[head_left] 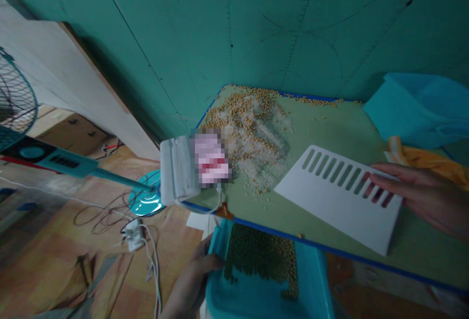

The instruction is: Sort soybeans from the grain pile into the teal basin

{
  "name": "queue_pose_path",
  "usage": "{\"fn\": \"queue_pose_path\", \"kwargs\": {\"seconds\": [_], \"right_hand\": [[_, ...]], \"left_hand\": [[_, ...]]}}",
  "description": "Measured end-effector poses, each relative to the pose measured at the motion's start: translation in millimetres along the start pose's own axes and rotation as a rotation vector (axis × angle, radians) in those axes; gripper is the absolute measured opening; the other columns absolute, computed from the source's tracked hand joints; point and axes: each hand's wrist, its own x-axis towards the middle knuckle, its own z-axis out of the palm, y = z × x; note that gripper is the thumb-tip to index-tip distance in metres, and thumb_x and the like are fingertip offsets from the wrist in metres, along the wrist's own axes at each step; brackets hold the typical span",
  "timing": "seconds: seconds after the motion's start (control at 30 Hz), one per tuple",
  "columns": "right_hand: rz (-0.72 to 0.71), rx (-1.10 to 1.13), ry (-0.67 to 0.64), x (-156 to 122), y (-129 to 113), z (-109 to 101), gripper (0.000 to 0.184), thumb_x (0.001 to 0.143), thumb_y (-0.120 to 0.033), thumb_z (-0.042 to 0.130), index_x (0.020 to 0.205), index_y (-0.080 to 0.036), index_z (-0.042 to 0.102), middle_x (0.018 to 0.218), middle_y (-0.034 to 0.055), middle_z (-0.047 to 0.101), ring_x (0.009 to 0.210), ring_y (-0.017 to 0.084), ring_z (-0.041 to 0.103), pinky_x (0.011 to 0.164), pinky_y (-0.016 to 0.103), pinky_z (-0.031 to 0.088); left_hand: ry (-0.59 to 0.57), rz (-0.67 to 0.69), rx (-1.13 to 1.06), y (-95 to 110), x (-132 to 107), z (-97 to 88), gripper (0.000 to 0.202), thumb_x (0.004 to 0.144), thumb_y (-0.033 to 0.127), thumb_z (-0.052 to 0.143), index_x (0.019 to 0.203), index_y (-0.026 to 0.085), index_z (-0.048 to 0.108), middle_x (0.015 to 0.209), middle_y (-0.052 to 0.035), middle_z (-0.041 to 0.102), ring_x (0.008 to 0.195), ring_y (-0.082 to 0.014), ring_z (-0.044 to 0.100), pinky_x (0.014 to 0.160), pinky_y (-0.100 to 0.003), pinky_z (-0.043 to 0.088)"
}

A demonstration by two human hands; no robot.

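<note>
My left hand (196, 275) grips the left rim of a blue plastic bin (320, 280) just below the table's front edge. Dark green and yellowish beans (260, 255) cover part of the bin's floor. In my right hand (421, 192) is a flat white scraper (333, 202) with a row of slots, held tilted over the tabletop (330, 131). Left of the scraper, tan round beans (252, 104) are heaped together with small whitish grains (269, 167). Whether the scraper's lower edge touches the table, I cannot tell.
A white device (178, 170) with a cable and a blurred pink item (212, 160) stand at the table's left edge. Blue bag-like container (421, 109) and orange cloth (432, 162) lie at right. A fan (58, 158), power strip (132, 235) and cords occupy the left side.
</note>
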Motion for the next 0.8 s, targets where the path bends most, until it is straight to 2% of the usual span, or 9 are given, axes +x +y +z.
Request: {"fn": "queue_pose_path", "kwargs": {"seconds": [0.13, 0.27, 0.4, 0.53, 0.6, 0.7, 0.8], "right_hand": [[0.094, 0.058, 0.113, -5, 15, -14, 0.036, 0.032, -0.045, 0.076, 0.062, -0.028, 0.066, 0.053, 0.0003, 0.066, 0.047, 0.015, 0.057, 0.043, 0.022, 0.047], [0.164, 0.089, 0.214, -13, 32, -30, 0.036, 0.03, -0.043, 0.076, 0.064, -0.033, 0.065, 0.054, -0.0006, 0.067, 0.05, 0.019, 0.06, 0.044, 0.025, 0.049], [0.189, 0.083, 0.208, -24, 48, -39, 0.036, 0.033, -0.043, 0.075, 0.067, -0.036, 0.065, 0.06, -0.0002, 0.069, 0.054, 0.024, 0.062, 0.045, 0.03, 0.05], [0.175, -0.048, 0.184, -37, 60, -36, 0.029, 0.042, -0.051, 0.068, 0.067, -0.036, 0.064, 0.057, 0.0012, 0.069, 0.058, 0.03, 0.063, 0.049, 0.038, 0.052], [0.206, -0.077, 0.167, -41, 62, -31, 0.031, 0.04, -0.052, 0.068, 0.065, -0.035, 0.064, 0.056, 0.0007, 0.068, 0.057, 0.031, 0.063, 0.05, 0.041, 0.052], [0.278, -0.046, 0.125, -42, 56, -22, 0.037, 0.032, -0.049, 0.072, 0.064, -0.033, 0.064, 0.057, 0.0006, 0.069, 0.057, 0.03, 0.063, 0.05, 0.038, 0.053], [0.212, 0.01, 0.116, -36, 40, -15, 0.039, 0.032, -0.048, 0.074, 0.066, -0.031, 0.064, 0.062, 0.0011, 0.07, 0.059, 0.025, 0.063, 0.05, 0.032, 0.052]], "left_hand": [[-0.026, -0.006, -0.014, -1, 4, 4.6, 0.061, 0.054, 0.002, 0.054, 0.112, 0.021, 0.055, 0.073, -0.0027, 0.072, 0.067, -0.0225, 0.065, 0.058, -0.029, 0.05], [-0.034, 0.003, -0.018, -4, 9, 9.2, 0.06, 0.054, 0.001, 0.054, 0.111, 0.021, 0.056, 0.08, -0.0048, 0.071, 0.077, -0.0256, 0.064, 0.063, -0.032, 0.05], [0.008, -0.027, 0.012, -6, 13, 8.8, 0.064, 0.052, 0.002, 0.054, 0.113, 0.021, 0.053, 0.075, -0.0037, 0.072, 0.076, -0.0264, 0.064, 0.062, -0.033, 0.05], [0.042, -0.042, 0.053, -7, 13, 7.2, 0.058, 0.052, 0.002, 0.053, 0.108, 0.02, 0.057, 0.075, -0.0036, 0.071, 0.077, -0.0249, 0.064, 0.064, -0.032, 0.049], [0.02, -0.036, 0.045, -7, 13, 7.9, 0.053, 0.053, 0.003, 0.054, 0.103, 0.019, 0.06, 0.076, -0.0041, 0.071, 0.076, -0.0242, 0.064, 0.064, -0.031, 0.049], [0.012, -0.038, 0.029, -8, 12, 10.3, 0.057, 0.053, 0.004, 0.055, 0.107, 0.021, 0.057, 0.078, -0.0032, 0.07, 0.074, -0.022, 0.064, 0.06, -0.028, 0.049], [0.027, -0.054, 0.029, -8, 11, 12.2, 0.064, 0.054, 0.005, 0.055, 0.115, 0.021, 0.05, 0.079, -0.0037, 0.07, 0.072, -0.021, 0.064, 0.053, -0.025, 0.049]]}}
